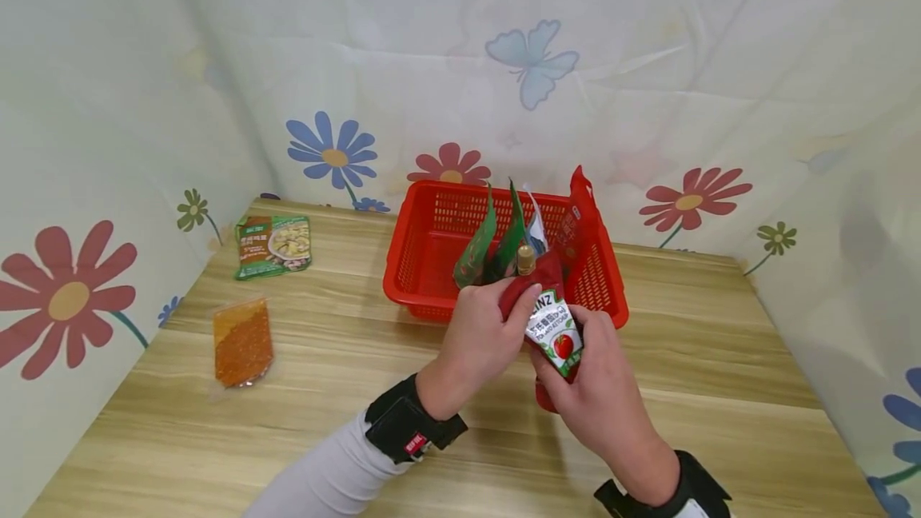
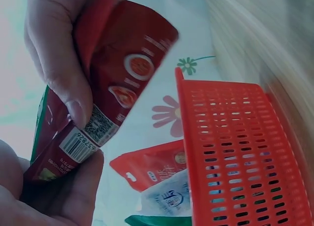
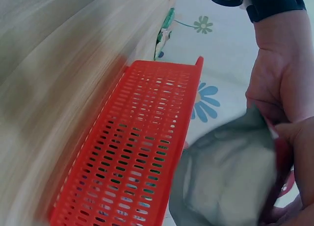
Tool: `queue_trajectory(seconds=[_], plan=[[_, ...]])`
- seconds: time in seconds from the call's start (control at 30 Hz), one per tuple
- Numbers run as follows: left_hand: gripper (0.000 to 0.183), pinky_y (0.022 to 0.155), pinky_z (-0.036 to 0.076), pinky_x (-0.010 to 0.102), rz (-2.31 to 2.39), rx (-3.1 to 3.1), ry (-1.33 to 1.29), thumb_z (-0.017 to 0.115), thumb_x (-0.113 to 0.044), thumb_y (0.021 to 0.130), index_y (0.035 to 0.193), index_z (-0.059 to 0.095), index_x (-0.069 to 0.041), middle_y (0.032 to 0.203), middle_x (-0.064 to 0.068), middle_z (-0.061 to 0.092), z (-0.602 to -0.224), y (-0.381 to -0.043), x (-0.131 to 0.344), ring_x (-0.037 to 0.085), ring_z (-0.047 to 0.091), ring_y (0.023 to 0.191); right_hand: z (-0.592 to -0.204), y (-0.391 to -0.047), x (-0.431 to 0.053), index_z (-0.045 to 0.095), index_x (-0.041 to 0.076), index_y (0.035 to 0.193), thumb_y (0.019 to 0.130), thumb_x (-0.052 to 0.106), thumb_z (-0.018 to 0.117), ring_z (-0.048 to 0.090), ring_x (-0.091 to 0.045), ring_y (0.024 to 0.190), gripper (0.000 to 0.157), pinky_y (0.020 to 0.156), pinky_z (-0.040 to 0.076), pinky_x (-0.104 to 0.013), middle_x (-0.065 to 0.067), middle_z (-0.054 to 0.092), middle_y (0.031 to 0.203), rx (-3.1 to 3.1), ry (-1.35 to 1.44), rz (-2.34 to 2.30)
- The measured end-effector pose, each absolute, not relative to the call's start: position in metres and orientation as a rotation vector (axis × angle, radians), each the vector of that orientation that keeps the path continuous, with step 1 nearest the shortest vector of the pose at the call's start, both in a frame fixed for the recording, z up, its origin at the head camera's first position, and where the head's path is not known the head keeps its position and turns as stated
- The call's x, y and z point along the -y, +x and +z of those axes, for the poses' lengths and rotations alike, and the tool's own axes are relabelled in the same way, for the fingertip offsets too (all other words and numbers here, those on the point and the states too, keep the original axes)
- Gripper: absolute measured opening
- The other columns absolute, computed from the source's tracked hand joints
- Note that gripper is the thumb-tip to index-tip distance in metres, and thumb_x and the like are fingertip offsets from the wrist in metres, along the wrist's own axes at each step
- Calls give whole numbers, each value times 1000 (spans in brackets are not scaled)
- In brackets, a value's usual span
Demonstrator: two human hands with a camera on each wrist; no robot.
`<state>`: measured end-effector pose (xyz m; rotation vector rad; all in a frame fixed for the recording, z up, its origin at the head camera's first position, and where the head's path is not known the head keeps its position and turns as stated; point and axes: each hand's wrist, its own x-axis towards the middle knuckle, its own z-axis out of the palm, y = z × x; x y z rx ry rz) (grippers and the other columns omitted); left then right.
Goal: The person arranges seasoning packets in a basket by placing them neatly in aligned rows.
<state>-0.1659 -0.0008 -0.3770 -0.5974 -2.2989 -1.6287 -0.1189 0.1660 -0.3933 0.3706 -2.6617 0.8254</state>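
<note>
Both hands hold a dark red ketchup pouch [image 1: 554,332] with a white label, tilted over the near rim of a red basket [image 1: 417,312]. My left hand [image 1: 480,326] grips its upper left part, thumb on the front. My right hand [image 1: 599,382] holds the lower right part, and a bit of red shows below that hand. The left wrist view shows the pouch's back [image 2: 122,64] with a barcode, between the fingers and thumbs of both hands. A blurred grey face of the pouch [image 3: 228,179] fills the lower right wrist view.
Inside the basket stand green packets [image 1: 477,250], a white packet [image 1: 536,229] and a tall red packet [image 1: 578,222]. On the table's left lie a green and brown food packet [image 1: 273,246] and a clear bag of orange-brown contents [image 1: 243,344]. A flowered curtain [image 1: 432,62] surrounds the table.
</note>
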Motion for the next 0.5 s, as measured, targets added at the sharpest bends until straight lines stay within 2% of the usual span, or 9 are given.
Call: queue_trajectory(seconds=[0.17,0.3,0.5], plan=[[23,71,58,14,-1594,2307,-676,63,-24,103,110,75,-5,94,7,79,-371,-163,6,12,76,81,-395,-119,-170,43,7,141,83,28,87,57,-20,110,77,84,61,-35,-7,56,127,2690,375,1002],[24,75,58,16,-1624,2341,-706,65,-23,101,116,75,-7,101,6,79,-368,-162,11,13,76,86,-395,-120,-176,45,11,141,83,35,86,58,-18,103,74,79,58,-26,-3,62,121,2710,384,1177],[26,76,60,20,-1750,2372,-705,67,-25,100,120,75,-11,109,4,78,-364,-163,19,11,72,88,-401,-128,-184,57,18,133,86,31,85,63,-17,97,57,78,58,-27,2,69,115,2706,504,1347]])
